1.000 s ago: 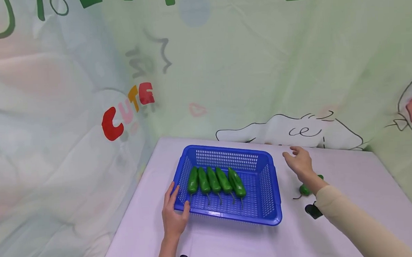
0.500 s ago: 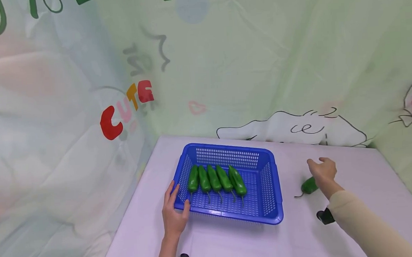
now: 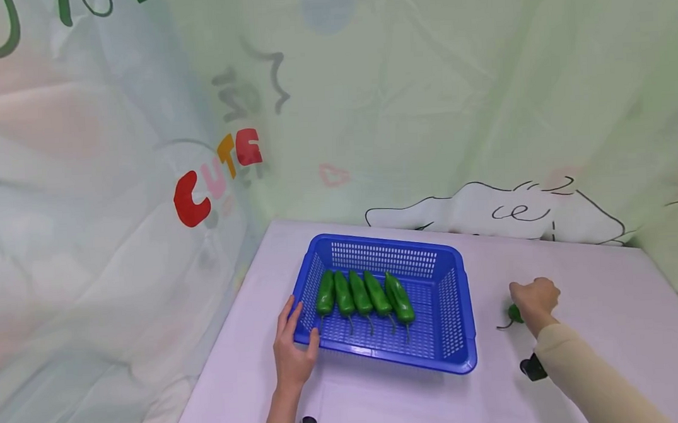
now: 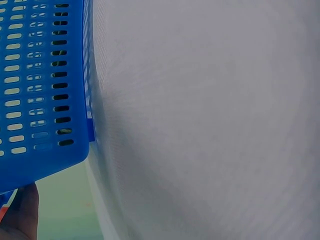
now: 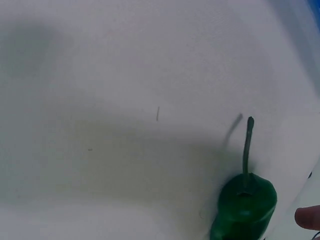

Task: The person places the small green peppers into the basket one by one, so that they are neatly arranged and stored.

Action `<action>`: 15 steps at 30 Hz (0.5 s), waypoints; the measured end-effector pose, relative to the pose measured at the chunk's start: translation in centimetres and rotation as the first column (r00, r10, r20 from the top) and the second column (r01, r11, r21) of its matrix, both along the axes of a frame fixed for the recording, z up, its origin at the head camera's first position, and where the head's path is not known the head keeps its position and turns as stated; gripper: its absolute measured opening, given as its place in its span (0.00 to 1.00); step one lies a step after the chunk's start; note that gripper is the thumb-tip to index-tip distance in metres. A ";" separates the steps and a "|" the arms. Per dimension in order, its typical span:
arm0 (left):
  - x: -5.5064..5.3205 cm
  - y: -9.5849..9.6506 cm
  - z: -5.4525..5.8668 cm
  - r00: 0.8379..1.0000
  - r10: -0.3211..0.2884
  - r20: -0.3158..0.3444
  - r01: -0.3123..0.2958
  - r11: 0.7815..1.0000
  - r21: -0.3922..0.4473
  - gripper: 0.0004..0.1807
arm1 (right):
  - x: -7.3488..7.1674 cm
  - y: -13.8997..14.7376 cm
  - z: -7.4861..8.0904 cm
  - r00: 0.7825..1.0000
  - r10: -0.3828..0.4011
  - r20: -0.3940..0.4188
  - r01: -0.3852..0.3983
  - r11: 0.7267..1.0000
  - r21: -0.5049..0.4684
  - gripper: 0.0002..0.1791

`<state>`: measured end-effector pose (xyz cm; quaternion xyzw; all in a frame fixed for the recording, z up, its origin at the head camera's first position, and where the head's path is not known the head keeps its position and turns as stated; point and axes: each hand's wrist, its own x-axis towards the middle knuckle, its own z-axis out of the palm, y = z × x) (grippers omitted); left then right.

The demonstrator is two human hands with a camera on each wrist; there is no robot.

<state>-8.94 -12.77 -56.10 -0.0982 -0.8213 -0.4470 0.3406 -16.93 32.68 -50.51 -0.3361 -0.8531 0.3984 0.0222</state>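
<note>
In the head view my left hand [image 3: 296, 358] rests at the near left corner of the blue plastic basket [image 3: 387, 354]. Its fingers lie along the left rim and its thumb touches the front. Several green peppers [image 3: 361, 294] lie side by side in the basket, stems toward me. To the right of it, another green pepper [image 3: 514, 313] lies on the table, partly covered by my right hand [image 3: 538, 300], whose fingertips are hidden there. The right wrist view shows that pepper [image 5: 245, 202] with its stem, and a fingertip [image 5: 308, 218] a little apart from it.
A white cloth covers the table [image 3: 381, 402]. Printed cloth walls [image 3: 425, 107] stand behind it and on the left. Black devices [image 3: 532, 368] are strapped to both wrists.
My right hand moved right from beside the basket, then lowered over the loose pepper, its fingers now pointing down. The left hand stays at the basket corner. The view shifted slightly.
</note>
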 end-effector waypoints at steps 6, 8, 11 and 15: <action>0.0 0.1 0.0 1.000 0.007 0.014 -0.006 1.000 -0.011 0.33 | 0.6 0.1 -0.4 0.999 -0.017 0.037 0.017 1.000 -0.011 0.35; 0.0 0.0 0.0 1.000 0.005 0.019 -0.005 1.000 -0.007 0.33 | 0.9 0.2 -0.6 0.999 -0.014 0.041 0.015 1.000 -0.019 0.35; 0.0 0.0 0.0 1.000 0.005 0.020 -0.005 1.000 -0.003 0.33 | 1.2 0.2 -0.8 0.999 0.005 0.043 -0.003 0.999 -0.034 0.34; 0.0 -0.1 0.0 1.000 0.004 0.011 -0.004 1.000 -0.002 0.33 | 1.5 0.1 -0.6 0.998 0.031 0.049 -0.029 0.999 -0.034 0.35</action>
